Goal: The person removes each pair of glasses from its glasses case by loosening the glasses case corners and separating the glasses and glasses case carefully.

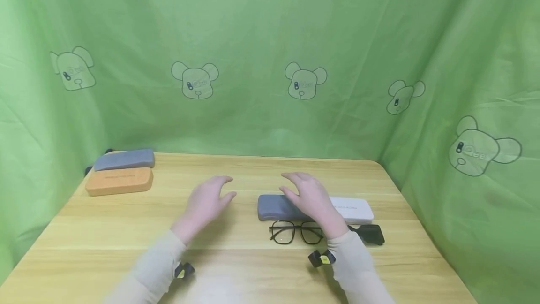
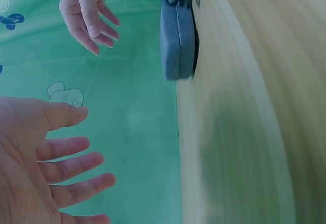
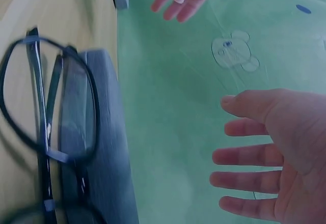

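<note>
My left hand (image 1: 206, 204) hovers over the middle of the table with its fingers spread and nothing in it; the left wrist view shows its bare palm (image 2: 23, 168). To the right, my right hand (image 1: 311, 198) is held above a blue-grey glasses case (image 1: 274, 208), partly covering it, its fingers relaxed and apart. A white glasses case (image 1: 352, 209) lies beside the blue-grey one, half behind my wrist. Just in front are black-framed eyeglasses (image 1: 283, 232), lenses toward me. Dark sunglasses (image 1: 371, 234) show past my right forearm, partly hidden by it.
At the back left of the wooden table (image 1: 236, 276) lie an orange glasses case (image 1: 120, 182) and, behind it, another blue-grey case (image 1: 125, 159). Green curtains (image 1: 253, 125) with bear faces hang close behind the table and along its sides.
</note>
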Tool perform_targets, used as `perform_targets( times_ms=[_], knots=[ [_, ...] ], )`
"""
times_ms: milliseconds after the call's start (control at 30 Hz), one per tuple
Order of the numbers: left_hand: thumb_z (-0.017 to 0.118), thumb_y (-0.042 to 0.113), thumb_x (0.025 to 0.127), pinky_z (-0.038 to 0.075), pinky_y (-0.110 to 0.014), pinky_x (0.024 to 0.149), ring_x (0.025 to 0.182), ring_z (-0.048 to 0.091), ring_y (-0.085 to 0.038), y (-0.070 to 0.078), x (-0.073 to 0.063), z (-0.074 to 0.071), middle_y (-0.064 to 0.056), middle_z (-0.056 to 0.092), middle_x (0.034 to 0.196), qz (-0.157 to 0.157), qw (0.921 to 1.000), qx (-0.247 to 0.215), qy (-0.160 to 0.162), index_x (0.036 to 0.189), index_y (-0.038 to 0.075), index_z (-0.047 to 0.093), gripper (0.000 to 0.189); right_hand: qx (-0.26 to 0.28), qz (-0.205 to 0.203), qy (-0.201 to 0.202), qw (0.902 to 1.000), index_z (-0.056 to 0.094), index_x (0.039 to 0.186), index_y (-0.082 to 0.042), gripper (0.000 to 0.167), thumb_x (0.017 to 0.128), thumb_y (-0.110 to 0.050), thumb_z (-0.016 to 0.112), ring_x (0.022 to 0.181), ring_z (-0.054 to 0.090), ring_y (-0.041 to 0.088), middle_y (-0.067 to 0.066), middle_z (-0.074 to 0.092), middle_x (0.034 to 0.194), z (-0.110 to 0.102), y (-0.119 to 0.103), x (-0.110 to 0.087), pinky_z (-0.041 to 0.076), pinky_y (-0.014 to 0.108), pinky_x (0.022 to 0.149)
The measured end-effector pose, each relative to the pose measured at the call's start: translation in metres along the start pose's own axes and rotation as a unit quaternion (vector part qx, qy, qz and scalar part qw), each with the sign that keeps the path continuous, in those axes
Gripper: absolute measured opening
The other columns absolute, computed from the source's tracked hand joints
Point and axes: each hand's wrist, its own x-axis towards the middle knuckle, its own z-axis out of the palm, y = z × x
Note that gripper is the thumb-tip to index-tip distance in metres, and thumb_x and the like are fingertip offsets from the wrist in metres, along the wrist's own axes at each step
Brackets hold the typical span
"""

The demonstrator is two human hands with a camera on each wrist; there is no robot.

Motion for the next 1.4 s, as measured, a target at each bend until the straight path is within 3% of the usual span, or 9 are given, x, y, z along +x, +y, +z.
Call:
perform_targets(
  times_ms=[133,300,533,833,1167,1400],
  knots=[
    [0.069,0.032,0.089,0.05,-0.049,0.102,0.117,0.062,-0.032,-0.016,-0.003,-0.01,-0.013,0.066,0.127,0.024,0.9995,0.018,0.0,0.127,0.008,0.061,0.045,0.002,-0.023,0.007,0.9997,0.06,0.131,-0.013,0.045,0.091,-0.035,0.066,0.114,0.064,0.033,0.013,0.068,0.123,0.009,-0.013,0.006,0.052,0.048,0.099],
    [0.071,0.032,0.087,0.047,-0.052,0.105,0.12,0.059,-0.034,-0.04,-0.007,-0.022,-0.015,0.063,0.13,0.077,0.9964,0.036,-0.005,0.13,0.006,0.058,0.051,0.001,-0.061,0.021,0.9979,0.058,0.134,-0.012,0.05,0.09,-0.034,0.068,0.114,0.063,0.033,0.013,0.067,0.123,0.022,-0.031,0.013,0.051,0.047,0.1],
    [0.074,0.037,0.084,0.039,-0.058,0.109,0.126,0.052,-0.039,-0.071,-0.012,-0.047,-0.019,0.056,0.136,0.119,0.9899,0.076,-0.01,0.134,0.006,0.055,0.062,0.002,-0.077,-0.016,0.9969,0.05,0.141,-0.01,0.06,0.091,-0.039,0.066,0.123,0.057,0.033,0.015,0.059,0.133,0.038,-0.056,0.024,0.048,0.048,0.104],
    [0.076,0.038,0.081,0.031,-0.066,0.111,0.13,0.046,-0.042,-0.101,-0.021,-0.062,-0.02,0.052,0.14,0.087,0.9925,0.082,-0.027,0.137,0.006,0.051,0.069,0.011,-0.058,-0.085,0.9946,0.037,0.149,-0.013,0.073,0.09,-0.047,0.064,0.135,0.046,0.035,0.017,0.047,0.146,0.053,-0.086,0.04,0.041,0.05,0.111],
    [0.08,0.037,0.077,0.033,-0.069,0.106,0.13,0.044,-0.046,-0.14,-0.032,-0.086,-0.023,0.051,0.139,0.064,0.9922,0.107,-0.011,0.136,0.006,0.051,0.072,-0.001,-0.06,-0.124,0.9905,0.032,0.152,-0.016,0.079,0.089,-0.05,0.064,0.139,0.041,0.033,0.015,0.041,0.151,0.07,-0.121,0.058,0.04,0.049,0.113],
    [0.082,0.034,0.074,0.036,-0.066,0.102,0.125,0.046,-0.045,-0.17,-0.039,-0.109,-0.025,0.053,0.135,0.047,0.9936,0.1,0.025,0.133,0.003,0.054,0.073,-0.018,-0.086,-0.139,0.9864,0.031,0.152,-0.017,0.079,0.089,-0.052,0.063,0.139,0.042,0.031,0.014,0.042,0.151,0.079,-0.148,0.068,0.042,0.047,0.112]
  ],
)
